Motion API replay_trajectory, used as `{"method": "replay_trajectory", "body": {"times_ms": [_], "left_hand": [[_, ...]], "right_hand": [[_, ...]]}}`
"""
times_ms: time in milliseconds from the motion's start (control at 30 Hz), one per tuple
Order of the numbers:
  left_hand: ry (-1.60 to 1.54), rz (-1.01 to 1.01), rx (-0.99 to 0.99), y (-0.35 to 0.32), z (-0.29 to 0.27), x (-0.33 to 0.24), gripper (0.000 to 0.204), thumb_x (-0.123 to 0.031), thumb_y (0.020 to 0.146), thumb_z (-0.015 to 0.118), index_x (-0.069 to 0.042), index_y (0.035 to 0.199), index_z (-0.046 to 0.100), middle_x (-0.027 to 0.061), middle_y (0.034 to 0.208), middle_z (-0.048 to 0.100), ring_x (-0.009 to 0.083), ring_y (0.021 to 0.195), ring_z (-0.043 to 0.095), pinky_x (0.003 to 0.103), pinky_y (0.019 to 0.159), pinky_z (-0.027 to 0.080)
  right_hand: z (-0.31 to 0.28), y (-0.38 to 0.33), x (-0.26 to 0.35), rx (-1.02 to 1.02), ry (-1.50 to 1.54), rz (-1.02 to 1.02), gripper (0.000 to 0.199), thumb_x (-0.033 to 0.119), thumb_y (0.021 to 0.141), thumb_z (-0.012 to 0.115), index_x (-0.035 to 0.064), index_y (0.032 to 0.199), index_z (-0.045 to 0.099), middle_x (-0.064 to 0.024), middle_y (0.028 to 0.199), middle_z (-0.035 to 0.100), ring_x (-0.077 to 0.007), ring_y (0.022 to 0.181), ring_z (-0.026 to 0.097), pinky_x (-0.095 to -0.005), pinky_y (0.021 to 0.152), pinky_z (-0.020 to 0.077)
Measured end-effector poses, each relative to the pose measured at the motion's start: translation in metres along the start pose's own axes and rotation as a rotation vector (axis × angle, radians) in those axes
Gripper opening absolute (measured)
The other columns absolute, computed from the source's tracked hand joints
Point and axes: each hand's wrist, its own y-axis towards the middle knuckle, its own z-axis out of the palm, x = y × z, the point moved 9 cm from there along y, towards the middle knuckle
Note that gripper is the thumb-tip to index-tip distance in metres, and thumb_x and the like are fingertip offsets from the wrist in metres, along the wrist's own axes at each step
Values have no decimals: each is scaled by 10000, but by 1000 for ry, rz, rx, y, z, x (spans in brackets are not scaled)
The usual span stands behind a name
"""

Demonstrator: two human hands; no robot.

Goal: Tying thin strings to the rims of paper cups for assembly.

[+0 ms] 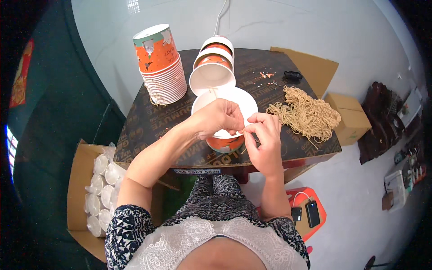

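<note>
A paper bucket with a white inside [246, 104] and an orange printed outside stands near the table's front edge. Over its near rim, my left hand [219, 118] is closed with its fingertips pinched together. Right beside it, my right hand [266, 143] pinches with thumb and forefinger, and the two hands' fingertips nearly meet. A thin beige cord appears between them; most of it is hidden by the fingers. Behind this bucket, several more buckets [211, 77] lie on their sides in a row, the front one's mouth toward me.
A tall stack of nested orange buckets [164, 76] stands at the back left. On the right lies a heap of beige cord [310, 112], with a small black object [293, 75] behind it. Cardboard boxes [348, 114] sit right; an open carton of wrapped white cups [96, 193] stands left. A phone [312, 213] rests on a red stool.
</note>
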Motion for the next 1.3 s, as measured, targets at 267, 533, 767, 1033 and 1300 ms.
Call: {"method": "replay_trajectory", "body": {"times_ms": [267,533,767,1033,1300], "left_hand": [[139,98,48,-7,12,-5,104,55,806,673,-3,838,594,26,788,616,101,742,585,226,678,473],[755,487,-348,-32,21,-30,102,39,812,658,-1,861,578,85,787,595,168,706,606,300,633,494],[964,683,-426,-45,33,-43,139,32,787,682,10,885,586,142,800,583,305,687,610,373,593,487],[814,610,-394,-42,24,-43,92,4,808,675,17,879,618,147,785,625,271,701,646,352,619,506],[467,241,-252,-21,0,-21,71,-16,839,635,50,854,655,95,731,680,139,667,635,315,602,515]], "right_hand": [[10,2,-27,56,-56,57,65,89,868,621,64,922,647,-51,946,623,-283,1013,511,-411,905,338],[16,0,-32,147,-40,102,157,87,872,608,37,1002,682,-88,997,599,-304,1084,467,-435,930,327],[15,4,-29,159,-56,109,152,69,861,616,19,992,675,-75,956,605,-282,1068,476,-410,985,317],[15,1,-39,128,170,210,93,0,813,650,32,897,626,-79,975,597,-289,1063,482,-424,957,358],[-6,-10,5,-86,-141,-40,121,-12,805,622,34,881,539,-122,1065,552,-357,1027,468,-463,903,383]]}}
